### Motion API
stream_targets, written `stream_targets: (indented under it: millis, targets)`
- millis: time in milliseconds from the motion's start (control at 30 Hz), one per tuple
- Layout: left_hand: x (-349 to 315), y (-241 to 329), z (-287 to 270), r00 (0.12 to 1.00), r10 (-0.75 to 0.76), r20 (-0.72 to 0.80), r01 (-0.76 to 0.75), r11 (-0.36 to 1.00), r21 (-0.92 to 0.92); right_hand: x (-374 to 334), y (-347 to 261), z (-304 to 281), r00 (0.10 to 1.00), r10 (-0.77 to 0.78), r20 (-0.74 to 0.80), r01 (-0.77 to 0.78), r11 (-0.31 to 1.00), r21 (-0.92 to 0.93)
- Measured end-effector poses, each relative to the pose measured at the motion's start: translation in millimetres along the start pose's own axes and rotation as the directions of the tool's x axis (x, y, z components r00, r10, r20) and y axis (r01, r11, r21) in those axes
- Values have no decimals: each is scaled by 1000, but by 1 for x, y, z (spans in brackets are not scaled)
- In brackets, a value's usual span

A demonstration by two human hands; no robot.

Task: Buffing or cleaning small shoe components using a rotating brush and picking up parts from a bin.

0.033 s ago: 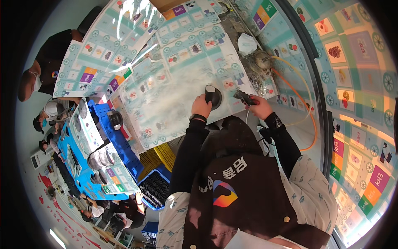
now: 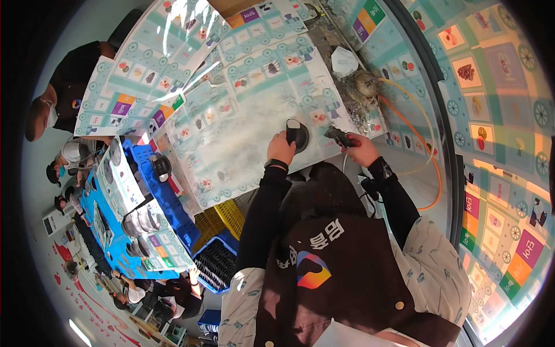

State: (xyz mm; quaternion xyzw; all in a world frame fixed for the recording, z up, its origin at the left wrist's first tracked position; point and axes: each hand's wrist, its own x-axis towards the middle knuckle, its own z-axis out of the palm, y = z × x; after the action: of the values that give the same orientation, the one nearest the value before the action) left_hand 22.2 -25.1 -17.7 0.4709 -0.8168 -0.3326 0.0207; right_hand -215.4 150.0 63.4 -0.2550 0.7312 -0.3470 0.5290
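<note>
On a dust-covered table with a patterned sheet, my left hand is closed round a black curved piece with a paler flat end. The piece stands near the table's front edge, and its underside is hidden. To its right, my right hand grips a dark hand tool. The tool's head points left toward the piece, with a small gap between them. A thin pale cord or hose hangs below the tool. Its exact kind is too small to make out.
Yellow and orange hoses loop at the right. A white mask-like thing lies on a dusty ledge beyond. Left stand a blue bin, a yellow basket and a blue crate of black pieces. Co-workers are farther left.
</note>
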Motion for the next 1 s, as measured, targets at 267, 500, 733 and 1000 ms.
stream_targets:
  millis: [267, 500, 733, 1000]
  targets:
    - [9, 3, 13, 1000, -8, 16, 5, 975, 223, -2, -6, 5, 994, 97, 48, -94, 994, -47]
    - [11, 3, 17, 992, -54, -114, 62, 996, 70, -2, -13, 2, 998, -64, -13, 64, 996, -57]
    - [8, -34, 28, 988, -154, 10, 154, 976, -153, 21, -32, 35, 971, -226, 76, 236, 868, -437]
    - [3, -50, 31, 977, -210, -20, 199, 948, -250, 45, -44, 48, 958, -279, 67, 269, 791, -550]
